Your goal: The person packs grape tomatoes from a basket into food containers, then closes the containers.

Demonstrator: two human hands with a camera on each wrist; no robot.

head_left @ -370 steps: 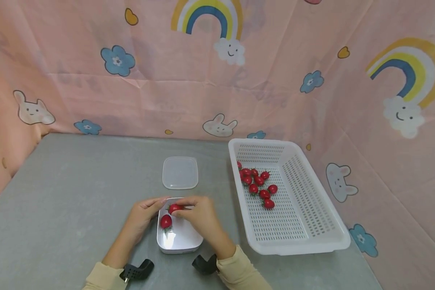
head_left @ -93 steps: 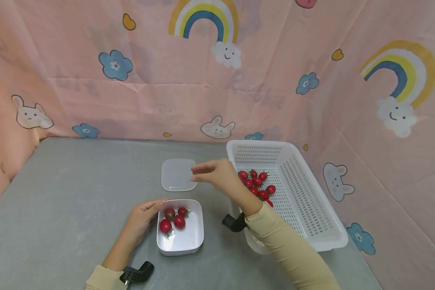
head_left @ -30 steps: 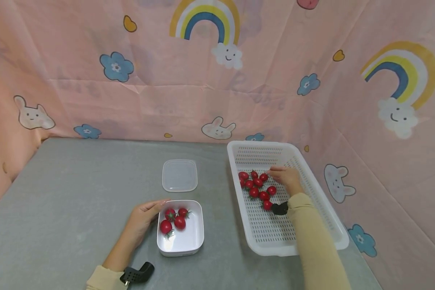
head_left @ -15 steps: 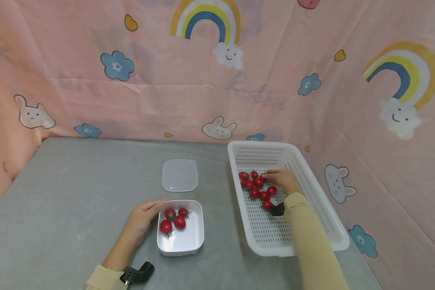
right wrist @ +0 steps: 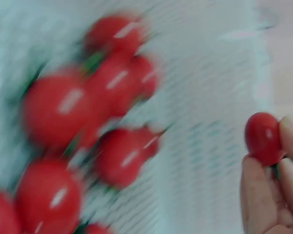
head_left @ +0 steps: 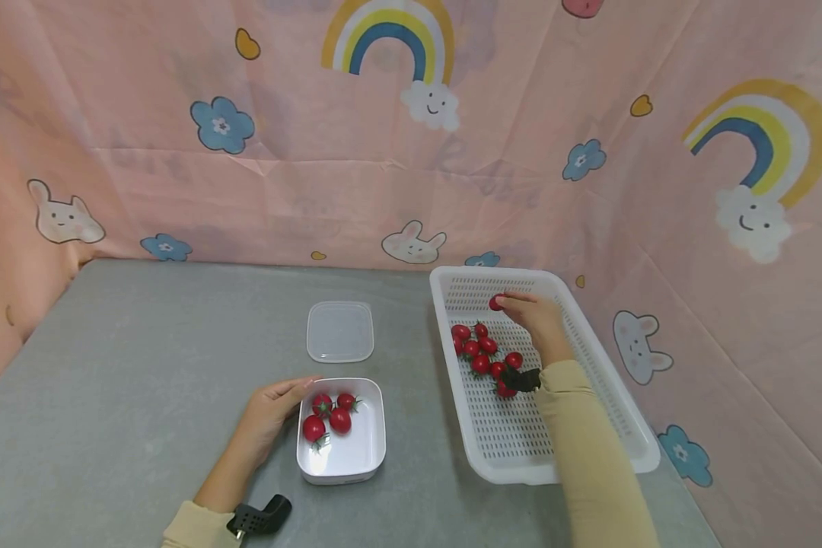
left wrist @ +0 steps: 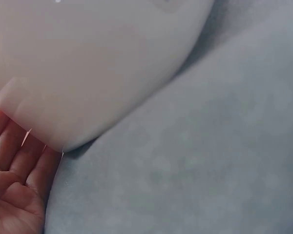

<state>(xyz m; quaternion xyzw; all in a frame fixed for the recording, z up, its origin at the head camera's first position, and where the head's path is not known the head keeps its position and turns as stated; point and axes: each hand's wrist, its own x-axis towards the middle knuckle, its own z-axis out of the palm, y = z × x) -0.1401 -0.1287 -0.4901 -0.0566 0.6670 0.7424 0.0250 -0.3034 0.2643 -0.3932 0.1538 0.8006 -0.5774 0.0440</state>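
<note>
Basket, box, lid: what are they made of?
Basket: likely plastic, satin white; moulded-looking slots throughout. Box: glossy white, probably plastic, though enamel is possible; bright glare inside. Lid: smooth, translucent, apparently thin plastic; the grey table shows through.

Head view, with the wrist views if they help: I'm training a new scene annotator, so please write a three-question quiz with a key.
1. How many tomatoes lie in the small white box?
2. True or false: the lid covers the small white box.
3. What does the right hand pinch? A) the lid's edge; B) a tomato; C) the basket's rim.

Key:
1. Four.
2. False: the translucent lid lies on the table, apart from the box.
3. B: a single red tomato.
</note>
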